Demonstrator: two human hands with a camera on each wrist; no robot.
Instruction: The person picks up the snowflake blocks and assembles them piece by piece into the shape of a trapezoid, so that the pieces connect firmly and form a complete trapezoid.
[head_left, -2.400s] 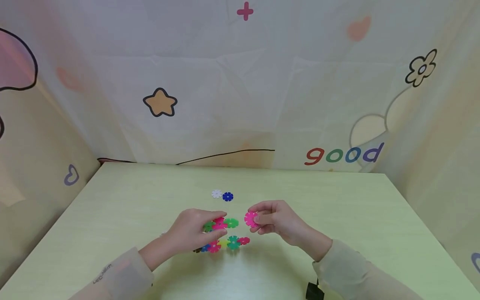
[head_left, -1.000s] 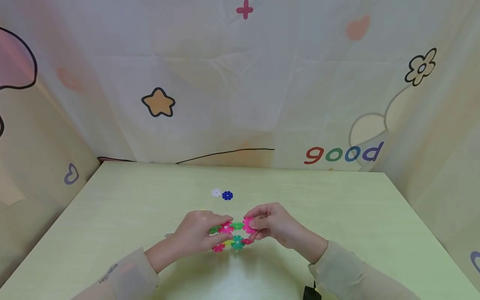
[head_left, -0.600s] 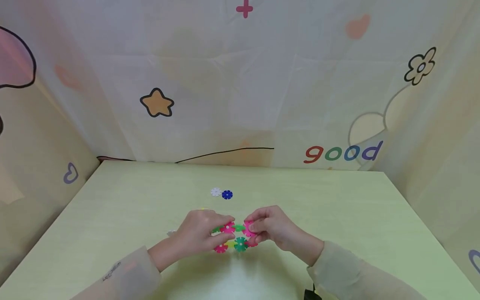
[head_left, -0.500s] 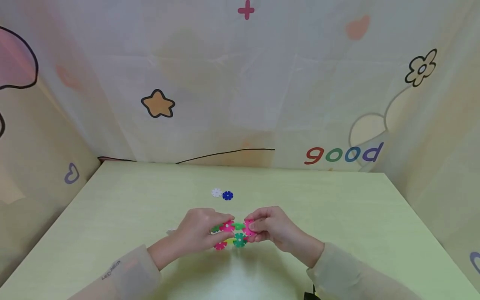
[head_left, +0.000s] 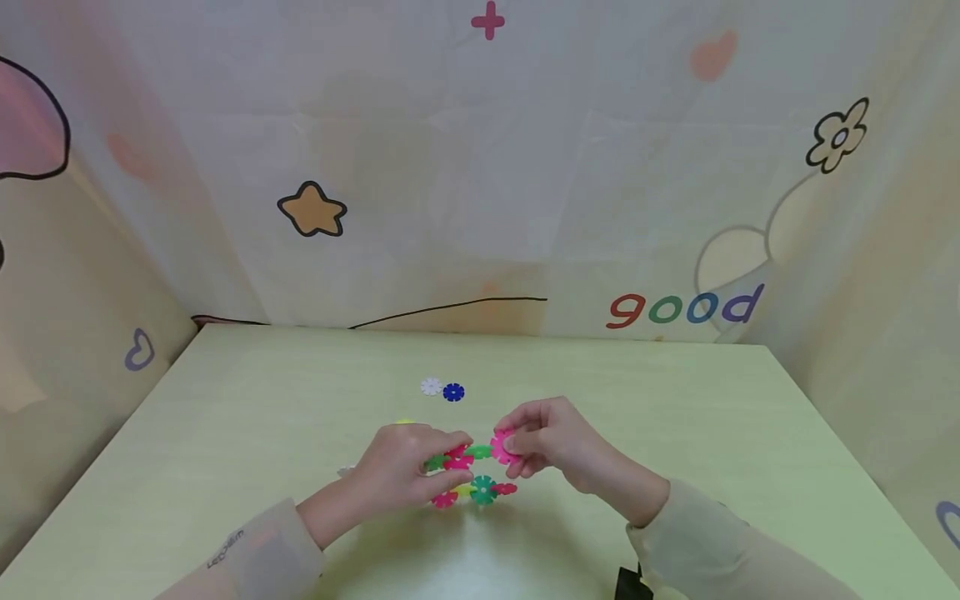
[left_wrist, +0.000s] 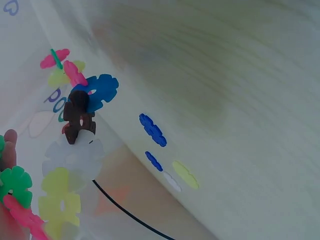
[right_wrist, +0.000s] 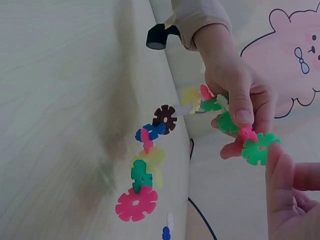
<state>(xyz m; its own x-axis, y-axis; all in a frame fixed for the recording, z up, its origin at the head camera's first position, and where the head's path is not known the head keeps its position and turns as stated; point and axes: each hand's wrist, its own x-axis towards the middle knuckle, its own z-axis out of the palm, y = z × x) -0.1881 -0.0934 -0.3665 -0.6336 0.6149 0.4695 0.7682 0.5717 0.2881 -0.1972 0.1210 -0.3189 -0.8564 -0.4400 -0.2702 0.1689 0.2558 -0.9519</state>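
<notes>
My left hand (head_left: 401, 467) holds a curved chain of notched plastic snowflake discs between thumb and fingers. Its upper end shows a pink disc (head_left: 457, 458) and a green disc (head_left: 480, 452). My right hand (head_left: 577, 450) pinches another pink disc (head_left: 501, 446), right at the green one's edge. Below hangs the chain's other end, with a teal disc (head_left: 483, 490) and a red disc (head_left: 506, 489). In the right wrist view the chain runs on through a blue disc (right_wrist: 152, 132) and a brown disc (right_wrist: 165, 119). My right thumb (right_wrist: 280, 175) overlaps the green disc there.
A white disc (head_left: 431, 387) and a dark blue disc (head_left: 453, 392) lie on the table (head_left: 637, 400) beyond my hands. The left wrist view shows another blue disc (left_wrist: 152, 130) and a yellow disc (left_wrist: 186, 174) lying loose. A printed cloth (head_left: 450, 167) stands behind the table.
My right hand has brought its pink disc left to the green disc, then shifted slightly up and right. My left hand has moved a little right with the chain.
</notes>
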